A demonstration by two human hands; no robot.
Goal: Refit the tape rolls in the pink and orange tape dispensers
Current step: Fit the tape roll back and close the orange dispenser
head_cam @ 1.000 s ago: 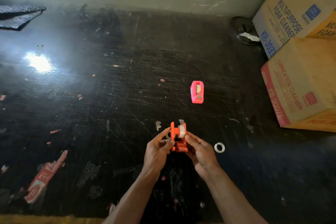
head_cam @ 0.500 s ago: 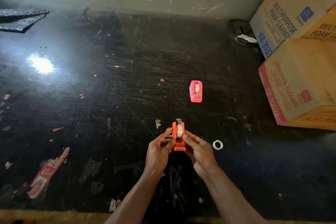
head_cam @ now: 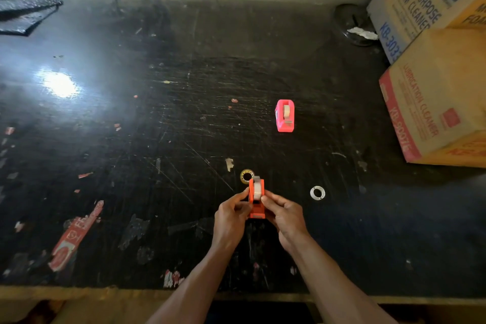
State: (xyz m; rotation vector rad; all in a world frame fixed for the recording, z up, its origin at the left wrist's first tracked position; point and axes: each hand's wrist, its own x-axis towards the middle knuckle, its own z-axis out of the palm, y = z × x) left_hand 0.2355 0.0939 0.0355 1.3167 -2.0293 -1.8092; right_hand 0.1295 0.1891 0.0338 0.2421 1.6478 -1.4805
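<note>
Orange tape dispenser (head_cam: pixel 256 202) at lower centre of the frame, pinched between left hand (head_cam: pixel 231 217) and right hand (head_cam: pixel 285 214), fingertips closed on its sides, tape roll (head_cam: pixel 257 189) showing in the slot. Best move: brace the body, press the roll straight down until seated. Just beyond it, a yellowish tape ring (head_cam: pixel 246 176); white core ring (head_cam: pixel 317 193) to the right. Farther up-right, pink tape dispenser (head_cam: pixel 284 116) stands alone with a roll in it.
</note>
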